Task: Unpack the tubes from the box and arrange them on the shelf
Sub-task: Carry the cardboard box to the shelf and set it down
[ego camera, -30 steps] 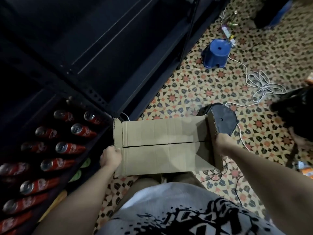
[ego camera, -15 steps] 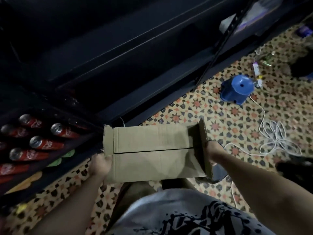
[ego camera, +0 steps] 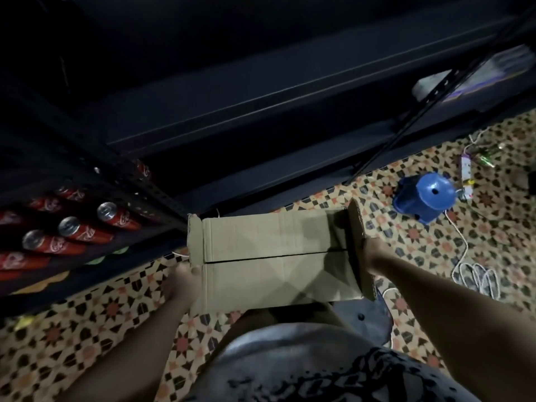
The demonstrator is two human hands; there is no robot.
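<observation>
Box (ego camera: 278, 256) in both hands, a person stands before the dark shelf (ego camera: 261, 91), the carton closed along its top seam with its two end flaps sticking out. Over the last second the view has swung left along the shelf while the box stayed level between the hands, which suggests the person is carrying it into place rather than unpacking yet. The left hand (ego camera: 181, 281) presses against the box's left end and the right hand (ego camera: 374, 256) against its right end; whether the fingers curl underneath cannot be told. No tubes are visible; presumably they are inside the box. Left of the box, about eight red cans (ego camera: 78, 230) lie on a lower rack. Right of the box, one blue stool (ego camera: 423, 198) and one white cable (ego camera: 475, 274) sit on the patterned floor (ego camera: 72, 329).
</observation>
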